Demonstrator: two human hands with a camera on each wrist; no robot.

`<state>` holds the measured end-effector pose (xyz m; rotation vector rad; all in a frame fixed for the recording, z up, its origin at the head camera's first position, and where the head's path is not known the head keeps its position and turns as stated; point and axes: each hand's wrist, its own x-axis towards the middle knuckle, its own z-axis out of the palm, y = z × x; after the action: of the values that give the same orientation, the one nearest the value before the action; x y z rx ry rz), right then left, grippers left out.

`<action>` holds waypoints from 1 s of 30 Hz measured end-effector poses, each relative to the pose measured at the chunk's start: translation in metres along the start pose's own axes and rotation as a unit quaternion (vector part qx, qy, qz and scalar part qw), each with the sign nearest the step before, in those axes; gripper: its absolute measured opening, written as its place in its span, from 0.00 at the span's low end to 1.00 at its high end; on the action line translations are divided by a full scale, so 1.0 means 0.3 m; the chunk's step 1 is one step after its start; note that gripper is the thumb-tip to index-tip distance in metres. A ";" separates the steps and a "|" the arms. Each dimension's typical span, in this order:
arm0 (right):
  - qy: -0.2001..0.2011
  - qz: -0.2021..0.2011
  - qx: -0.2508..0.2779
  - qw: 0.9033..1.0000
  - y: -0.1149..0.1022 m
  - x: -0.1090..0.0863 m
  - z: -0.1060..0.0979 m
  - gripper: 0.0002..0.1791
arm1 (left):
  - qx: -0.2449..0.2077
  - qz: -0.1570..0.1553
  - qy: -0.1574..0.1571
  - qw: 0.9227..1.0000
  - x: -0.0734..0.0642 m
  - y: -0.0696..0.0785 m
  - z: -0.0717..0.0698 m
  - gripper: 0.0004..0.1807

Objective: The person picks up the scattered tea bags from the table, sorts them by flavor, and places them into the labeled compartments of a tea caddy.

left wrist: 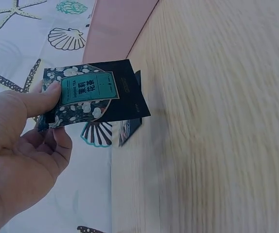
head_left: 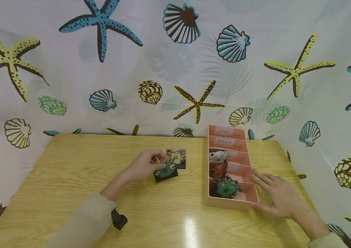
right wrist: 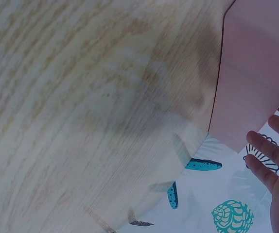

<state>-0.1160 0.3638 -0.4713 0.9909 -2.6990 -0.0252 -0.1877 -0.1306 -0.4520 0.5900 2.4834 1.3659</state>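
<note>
Below my left fingers point(left wrist: 64, 141), a wood-grain table point(head_left: 70, 165) is stretching; beyond them, a pale cloth point(head_left: 126, 69) is hanging, showing starfish point(head_left: 102, 19) and shells point(head_left: 232, 44); on their near side, light point(head_left: 189, 227) is gleaming.

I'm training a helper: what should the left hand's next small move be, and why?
Probably carry the green-labelled sachet toward the compartment nearest the person in the pink box: the left hand pinches it, and a similar green-labelled packet lies there.

Head view: fairly bright, evenly lit
Bench point(head_left: 70, 168): white glare streak, bottom middle of head view
Wrist views: dimmer, bluish, slightly soft
Shadows: diffuse, across bench in both wrist views
</note>
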 end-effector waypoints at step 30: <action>0.000 -0.002 0.007 1.000 -0.005 -0.001 -0.006 0.50 | -0.032 0.056 0.039 0.997 0.255 0.100 0.089 0.10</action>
<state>-0.1145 0.3630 -0.4699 1.0013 -2.7011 -0.0061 -0.2381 -0.0610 -0.4422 0.6832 2.4893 1.5310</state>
